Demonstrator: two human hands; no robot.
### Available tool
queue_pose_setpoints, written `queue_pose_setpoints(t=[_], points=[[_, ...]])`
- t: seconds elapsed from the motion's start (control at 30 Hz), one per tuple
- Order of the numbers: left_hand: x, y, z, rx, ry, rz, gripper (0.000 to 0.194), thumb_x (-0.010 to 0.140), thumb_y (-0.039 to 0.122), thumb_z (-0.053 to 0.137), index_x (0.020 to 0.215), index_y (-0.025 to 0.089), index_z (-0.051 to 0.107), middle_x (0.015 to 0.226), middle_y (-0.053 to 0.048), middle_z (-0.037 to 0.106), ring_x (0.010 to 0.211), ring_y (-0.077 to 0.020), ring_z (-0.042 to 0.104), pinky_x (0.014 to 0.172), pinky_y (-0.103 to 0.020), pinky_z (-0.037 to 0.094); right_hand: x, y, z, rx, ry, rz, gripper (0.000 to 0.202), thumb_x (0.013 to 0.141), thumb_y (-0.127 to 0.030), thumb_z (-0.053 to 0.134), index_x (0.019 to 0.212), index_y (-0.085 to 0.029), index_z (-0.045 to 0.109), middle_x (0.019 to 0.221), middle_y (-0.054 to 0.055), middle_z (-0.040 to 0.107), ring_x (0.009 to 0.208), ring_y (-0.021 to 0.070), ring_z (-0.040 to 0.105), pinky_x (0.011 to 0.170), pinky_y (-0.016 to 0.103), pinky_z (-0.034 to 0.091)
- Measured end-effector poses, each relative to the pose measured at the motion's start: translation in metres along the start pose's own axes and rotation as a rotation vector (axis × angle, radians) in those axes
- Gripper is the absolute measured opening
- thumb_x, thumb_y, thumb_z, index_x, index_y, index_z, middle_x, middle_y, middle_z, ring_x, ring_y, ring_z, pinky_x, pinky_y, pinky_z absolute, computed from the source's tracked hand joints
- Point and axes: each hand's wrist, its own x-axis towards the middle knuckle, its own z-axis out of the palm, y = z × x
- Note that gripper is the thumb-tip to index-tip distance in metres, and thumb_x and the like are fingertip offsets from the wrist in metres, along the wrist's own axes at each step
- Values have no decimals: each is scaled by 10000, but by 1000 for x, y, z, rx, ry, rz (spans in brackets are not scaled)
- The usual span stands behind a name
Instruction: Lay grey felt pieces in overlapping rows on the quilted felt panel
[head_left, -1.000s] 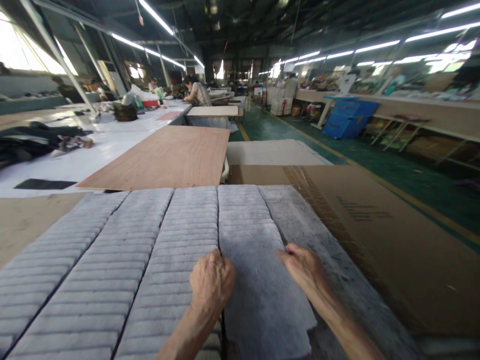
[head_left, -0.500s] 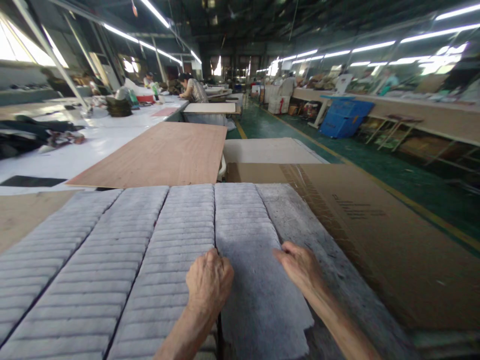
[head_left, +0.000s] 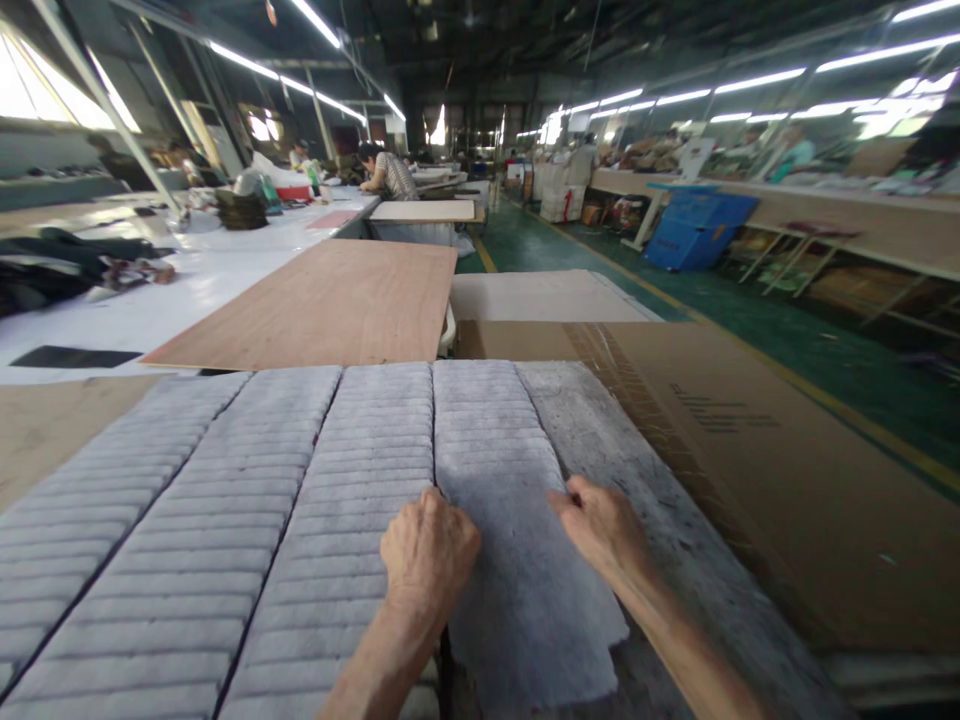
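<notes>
A grey, fleecy fabric piece (head_left: 517, 590) with a ragged near corner lies on top of the rightmost row of overlapping pieces (head_left: 484, 400). At its left edge is my left hand (head_left: 431, 545), closed with the knuckles up; its fingertips are hidden. My right hand (head_left: 600, 515) pinches the right edge of the same piece, thumb and fingers together. To the left, further rows of the same grey pieces (head_left: 360, 480) overlap like shingles, with narrow dark gaps between the rows.
Worn grey board (head_left: 600, 420) lies under the rows, with flattened cardboard (head_left: 735, 480) to the right. Beyond are a plywood sheet (head_left: 322, 300) and a white table (head_left: 217, 265). A person in a striped top (head_left: 394, 175) leans over a table farther off. Blue bins (head_left: 697, 230) stand across the aisle.
The view has shifted slightly. My left hand has moved a little to the right, while my right hand stays on the fabric's right edge.
</notes>
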Motion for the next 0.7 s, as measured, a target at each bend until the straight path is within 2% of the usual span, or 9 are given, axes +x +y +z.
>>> queue_pose_setpoints(t=[0.2,0.43,0.6,0.67,0.7], points=[[-3,2,1,49,30,35,235,767,168,393,764,132,625,746,-165,669,720,-319,645,617,-385,466,-5,-4,1,-104,31,5,191,821,-288,487,743,-180,624,728,89,658,714,212,607,542,259,279],[-7,5,-1,86,32,42,225,758,161,402,769,128,623,759,-171,668,709,-314,649,618,-390,478,-5,-7,-2,-138,31,-5,208,822,-319,484,727,-200,625,698,63,664,704,206,629,517,252,316],[-10,8,-3,101,44,41,233,749,137,390,795,119,618,756,-169,670,722,-314,650,621,-386,481,-17,-13,-3,-221,129,-29,210,842,-285,467,822,-140,618,689,122,647,688,264,631,536,301,392],[-10,8,-3,105,54,41,231,747,139,391,794,121,617,759,-166,671,717,-315,650,616,-386,480,-25,-15,-3,-256,195,-64,238,864,-257,432,911,-98,603,792,167,640,758,286,619,584,341,431],[-10,8,-2,107,58,42,230,745,141,394,790,123,618,759,-163,671,712,-314,650,612,-384,480,-28,-15,-2,-272,220,-93,253,873,-237,415,980,-87,589,908,188,626,846,292,601,642,362,447]])
